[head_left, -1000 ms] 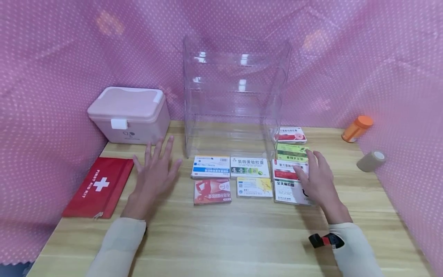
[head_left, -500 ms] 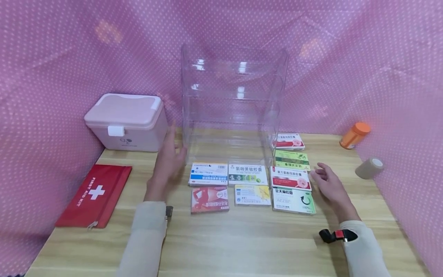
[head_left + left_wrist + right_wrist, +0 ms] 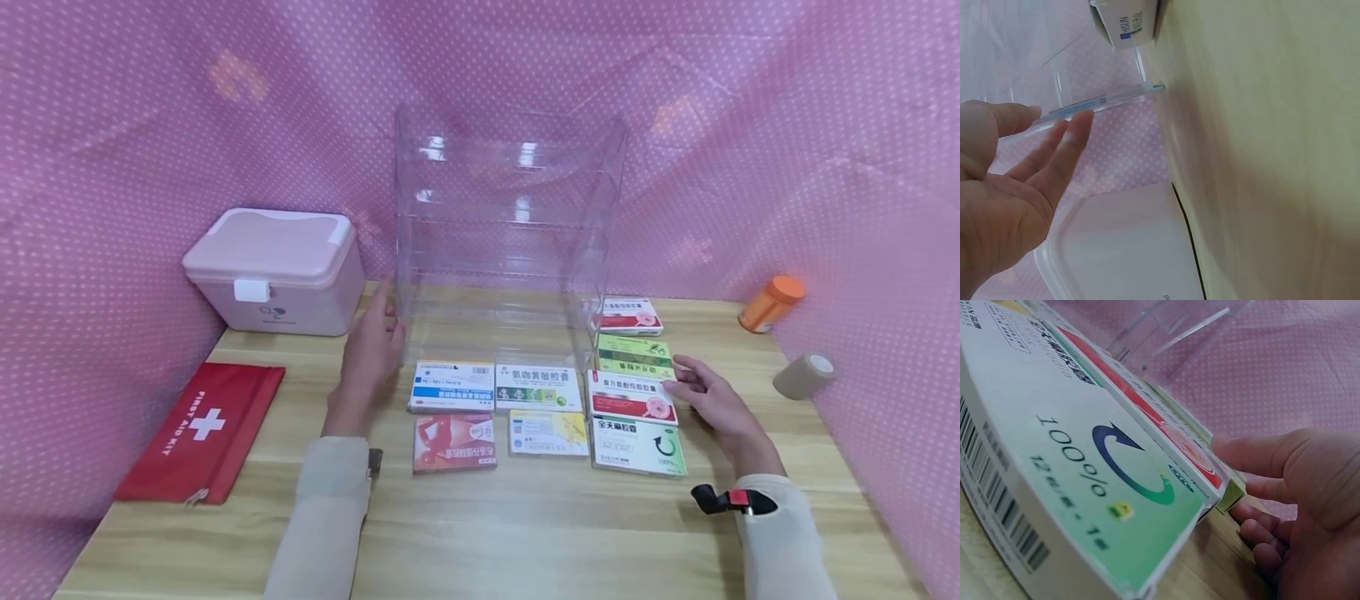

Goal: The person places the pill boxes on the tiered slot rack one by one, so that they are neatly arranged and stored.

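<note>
Nearer, the right hand (image 3: 720,408) — thumb and index slightly parted, other fingers loosely bent — is at the right ends of a flat white-and-red carton (image 3: 628,400) and a lime-green carton (image 3: 635,357), contact unclear. Farther, the left hand (image 3: 366,354) pinches the side edge of a clear plastic tiered rack (image 3: 522,204) between thumb and nearly straight fingers.

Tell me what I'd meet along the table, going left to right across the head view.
Red first-aid pouch, pink lidded box, left hand, clear tiered rack, right hand, orange bottle, tan roll. The medicine boxes overlap the rack's span, so I leave them out.
</note>
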A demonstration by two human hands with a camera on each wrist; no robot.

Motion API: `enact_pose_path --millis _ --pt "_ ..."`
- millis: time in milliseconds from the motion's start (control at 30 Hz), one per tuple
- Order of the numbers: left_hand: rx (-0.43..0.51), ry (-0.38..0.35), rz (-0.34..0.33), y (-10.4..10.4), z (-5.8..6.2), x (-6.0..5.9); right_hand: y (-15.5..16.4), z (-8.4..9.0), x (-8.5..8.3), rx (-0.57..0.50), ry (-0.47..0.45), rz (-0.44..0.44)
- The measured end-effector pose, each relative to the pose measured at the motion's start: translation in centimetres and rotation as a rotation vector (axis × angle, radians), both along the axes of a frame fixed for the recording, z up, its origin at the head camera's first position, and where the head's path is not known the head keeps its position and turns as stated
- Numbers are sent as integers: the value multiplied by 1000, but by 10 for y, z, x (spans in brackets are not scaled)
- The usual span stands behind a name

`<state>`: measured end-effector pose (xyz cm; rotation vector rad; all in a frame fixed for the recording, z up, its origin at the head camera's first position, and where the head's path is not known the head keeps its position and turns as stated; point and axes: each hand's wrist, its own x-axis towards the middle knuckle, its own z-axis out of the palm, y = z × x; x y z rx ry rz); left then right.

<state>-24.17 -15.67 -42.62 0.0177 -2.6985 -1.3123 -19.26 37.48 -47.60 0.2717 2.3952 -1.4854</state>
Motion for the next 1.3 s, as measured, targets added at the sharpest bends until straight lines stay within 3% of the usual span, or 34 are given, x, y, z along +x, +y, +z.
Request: enact_pose_path --millis 300,600,900,1100,1300 --pt "-115 82 -1 0 -4 -1 -7 -4 0 62 17 -20" --pt "-88 59 -56 -5 -3 -3 -2 0 1 13 7 17" --pt "-90 96 -74 -6 -9 -4 17 -1 13 28 5 148" --pt "-98 77 -61 -5 -9 -4 21 -1 11 102 -5 153" --pt "-108 82 -59 -5 -7 -4 20 -1 8 67 12 142"
